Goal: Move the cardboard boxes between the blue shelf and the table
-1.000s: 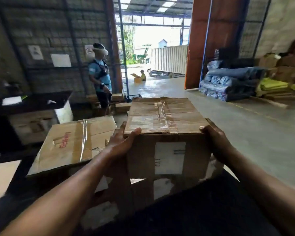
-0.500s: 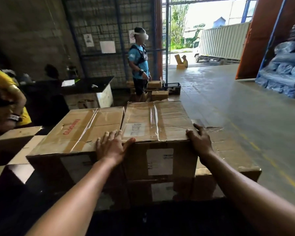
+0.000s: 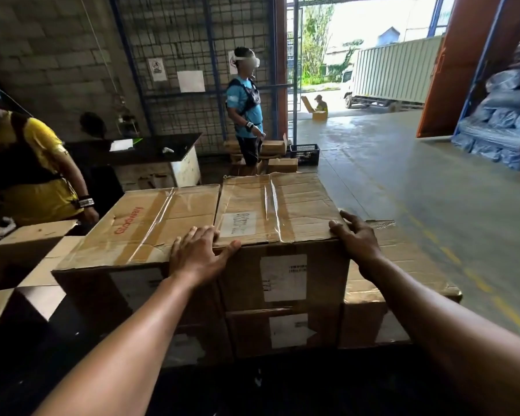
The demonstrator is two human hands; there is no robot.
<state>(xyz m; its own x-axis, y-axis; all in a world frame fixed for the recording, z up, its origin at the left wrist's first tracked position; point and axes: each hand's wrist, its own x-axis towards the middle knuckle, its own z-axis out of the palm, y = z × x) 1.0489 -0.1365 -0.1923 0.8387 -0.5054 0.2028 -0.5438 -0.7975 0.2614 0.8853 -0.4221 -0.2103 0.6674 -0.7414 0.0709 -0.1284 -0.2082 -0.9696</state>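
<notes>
Standing behind the stack, I see both hands spread on the taped cardboard box. The left hand lies flat on its near left corner, fingers splayed, thumb along the front edge, palm overlapping the neighbouring Glodway box that sits touching it. The right hand presses the near right corner with loose, open fingers; neither grip closes around anything. The box rests on another carton, with a lower box just beside it at right. A person in a yellow shirt stands left.
</notes>
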